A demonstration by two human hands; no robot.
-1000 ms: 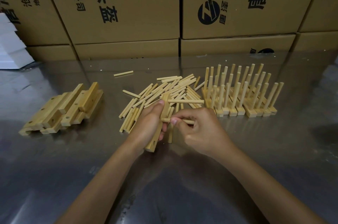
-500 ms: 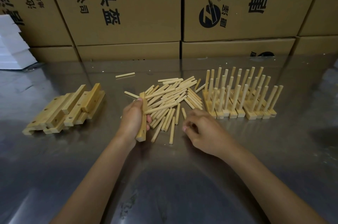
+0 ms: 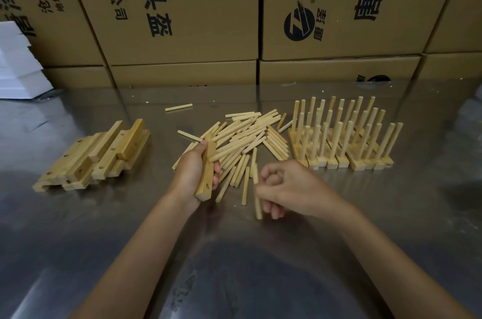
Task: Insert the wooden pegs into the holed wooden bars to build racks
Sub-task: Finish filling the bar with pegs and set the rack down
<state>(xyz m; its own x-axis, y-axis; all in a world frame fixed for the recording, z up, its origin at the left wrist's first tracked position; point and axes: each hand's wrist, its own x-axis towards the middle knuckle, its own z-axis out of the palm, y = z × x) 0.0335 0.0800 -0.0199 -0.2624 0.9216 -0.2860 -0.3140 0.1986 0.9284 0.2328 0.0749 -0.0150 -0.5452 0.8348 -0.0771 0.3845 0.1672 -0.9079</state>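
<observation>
peg pile (image 3: 245,141) between bar stack (image 3: 96,154) and racks (image 3: 344,136) | boxes (image 3: 182,13) behind

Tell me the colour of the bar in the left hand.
Pale yellowish wood; the bar in the left hand shows best in the head view.

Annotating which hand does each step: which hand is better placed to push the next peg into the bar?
The right hand. It already pinches a loose peg close beside the bar, while the left hand is occupied gripping that bar, whose open hole faces up.
</observation>
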